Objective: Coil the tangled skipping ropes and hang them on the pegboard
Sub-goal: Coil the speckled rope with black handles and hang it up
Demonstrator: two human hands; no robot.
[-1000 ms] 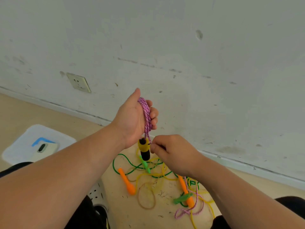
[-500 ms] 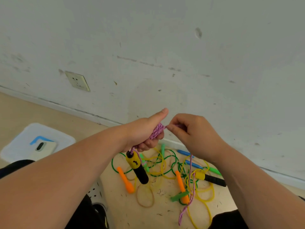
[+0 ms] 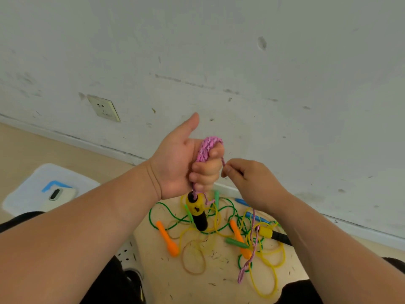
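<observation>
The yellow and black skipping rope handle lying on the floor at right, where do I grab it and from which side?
Probably the yellow end of the yellow-and-black plastic handle, from above, fingers across its width. It lies flat on the pale wooden floor, its black end disappears behind the right forearm, and thin yellow cord loops crowd its sides.

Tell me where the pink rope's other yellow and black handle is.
Head view, right of centre: the yellow-and-black handle lies on the floor among yellow rope loops, just right of an orange handle, its black end under the right forearm.
</observation>
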